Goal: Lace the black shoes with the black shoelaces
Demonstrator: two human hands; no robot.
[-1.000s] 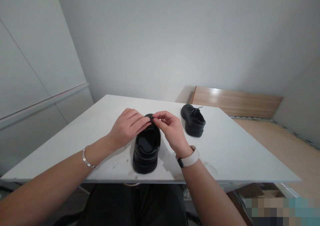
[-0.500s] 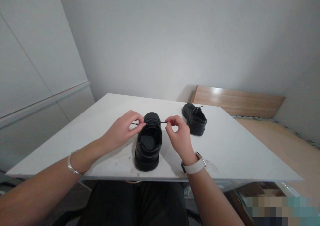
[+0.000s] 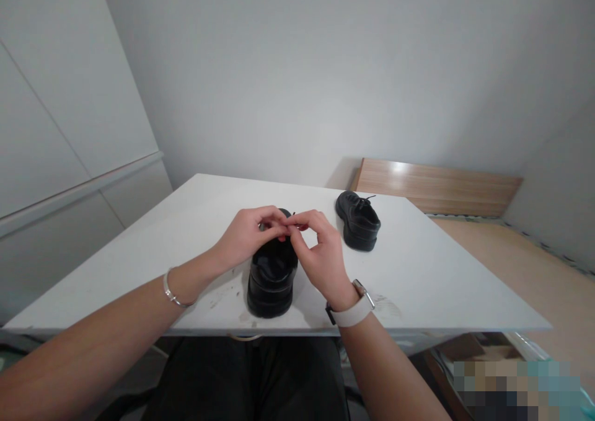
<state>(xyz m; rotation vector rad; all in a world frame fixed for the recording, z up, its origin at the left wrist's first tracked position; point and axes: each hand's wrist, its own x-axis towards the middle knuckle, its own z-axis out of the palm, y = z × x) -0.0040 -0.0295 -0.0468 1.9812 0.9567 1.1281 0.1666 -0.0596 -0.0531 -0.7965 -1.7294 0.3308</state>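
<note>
A black lace-up shoe [image 3: 271, 284] stands on the white table in front of me, its heel towards me and its toe pointing away. Over its lacing my left hand [image 3: 253, 232] and my right hand [image 3: 318, 241] meet, fingertips touching. Both are closed in a pinch on the shoelace [image 3: 293, 214], of which only a short dark end shows above the fingers. The knot area is hidden behind my hands. Further back to the right sits a second black shoe [image 3: 360, 222], its lace tied and one end sticking out.
The white table [image 3: 432, 278] reaches to the grey wall, with dark smudges near its front edge. Beyond its right side are a wooden headboard [image 3: 437, 185] and a beige bed surface [image 3: 502, 247]. A box of items, partly blurred out, is at the lower right.
My hands were apart, pulling the lace ends out to either side. Now they have come together over the shoe's lacing. The second shoe has stayed in place.
</note>
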